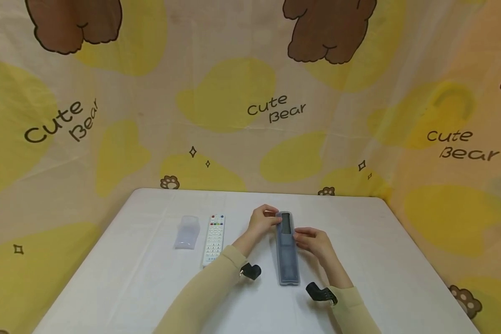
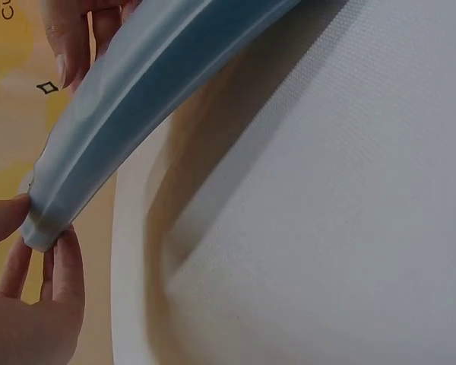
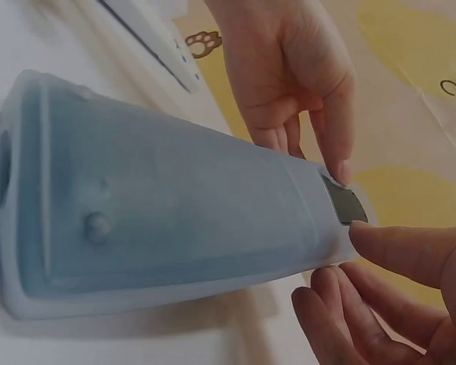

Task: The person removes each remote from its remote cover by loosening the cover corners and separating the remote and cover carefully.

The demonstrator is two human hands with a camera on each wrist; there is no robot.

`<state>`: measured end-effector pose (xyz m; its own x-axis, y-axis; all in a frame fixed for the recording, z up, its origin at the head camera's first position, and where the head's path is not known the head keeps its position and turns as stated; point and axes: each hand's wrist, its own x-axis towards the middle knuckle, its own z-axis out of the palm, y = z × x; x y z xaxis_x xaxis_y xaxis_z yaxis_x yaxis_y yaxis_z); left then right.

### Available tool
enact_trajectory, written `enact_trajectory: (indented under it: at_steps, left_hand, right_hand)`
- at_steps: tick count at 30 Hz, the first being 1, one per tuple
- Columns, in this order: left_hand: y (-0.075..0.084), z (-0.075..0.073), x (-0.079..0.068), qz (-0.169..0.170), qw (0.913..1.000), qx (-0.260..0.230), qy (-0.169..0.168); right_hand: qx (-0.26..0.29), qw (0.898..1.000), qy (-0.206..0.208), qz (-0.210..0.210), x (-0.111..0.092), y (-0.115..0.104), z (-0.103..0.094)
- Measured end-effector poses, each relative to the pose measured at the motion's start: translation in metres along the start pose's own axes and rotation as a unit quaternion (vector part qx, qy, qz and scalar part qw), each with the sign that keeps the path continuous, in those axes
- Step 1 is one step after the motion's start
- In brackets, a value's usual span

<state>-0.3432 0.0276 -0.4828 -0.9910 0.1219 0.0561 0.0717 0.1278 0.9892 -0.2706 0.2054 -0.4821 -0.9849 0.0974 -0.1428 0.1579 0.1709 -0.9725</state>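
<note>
A long remote control in a translucent bluish cover, with a dark display near its far end, is tilted, its far end raised above the table. My left hand pinches that far end from the left, thumb on top and fingers beneath, as the left wrist view shows. On the other side, my right hand grips the edge; its thumb presses beside the display and its fingers curl under. The cover's near end is close over the white surface and has an opening in it.
Left of my arms lies a white remote with several coloured buttons, its lower end by my left sleeve. Beside it is a clear, flat plastic pouch. The white table meets a patterned cloth backdrop.
</note>
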Motion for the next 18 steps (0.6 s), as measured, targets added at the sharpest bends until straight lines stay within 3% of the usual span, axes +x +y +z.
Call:
enact_trajectory:
  at_steps: [11,18]
  left_hand:
    - [0.017,-0.005,-0.008,0.020,0.9994,-0.018,-0.021]
    - [0.018,-0.004,-0.007,0.026,0.9985,-0.042,-0.026]
  right_hand:
    - [-0.011,1.000,0.009,-0.018,0.000,-0.015,-0.001]
    - [-0.013,1.000,0.007,-0.024,0.001,-0.024,-0.003]
